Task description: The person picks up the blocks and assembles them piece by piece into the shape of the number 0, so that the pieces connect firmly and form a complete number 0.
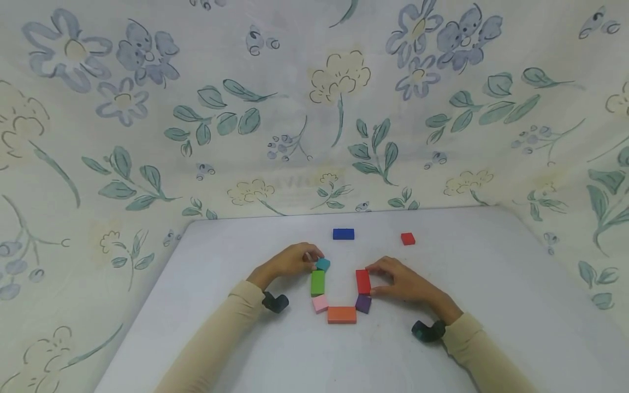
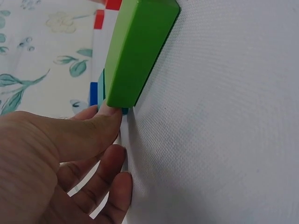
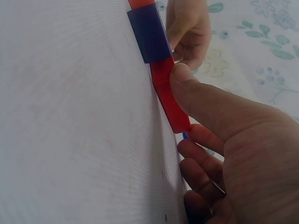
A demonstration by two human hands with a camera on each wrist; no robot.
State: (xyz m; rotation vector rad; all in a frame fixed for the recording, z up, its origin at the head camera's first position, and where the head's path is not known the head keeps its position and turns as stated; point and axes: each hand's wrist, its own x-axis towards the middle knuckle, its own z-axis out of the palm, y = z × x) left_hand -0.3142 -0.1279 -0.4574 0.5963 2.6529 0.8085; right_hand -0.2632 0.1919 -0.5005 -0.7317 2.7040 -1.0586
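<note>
My left hand pinches a small teal block at the far end of an upright-looking green rectangular block. In the left wrist view the green block hides most of the teal one, with the thumb close against it. Across from it, my right hand holds a red rectangular block, thumb at the near end and index finger at the far end. A purple block sits against the red one's near end. An orange rectangular block and a pink block continue the U-shaped outline.
Beyond the hands, a blue rectangular block lies on the white table, and a small red block is to its right. Flower-patterned cloth hangs behind the table. Each wrist wears a dark camera.
</note>
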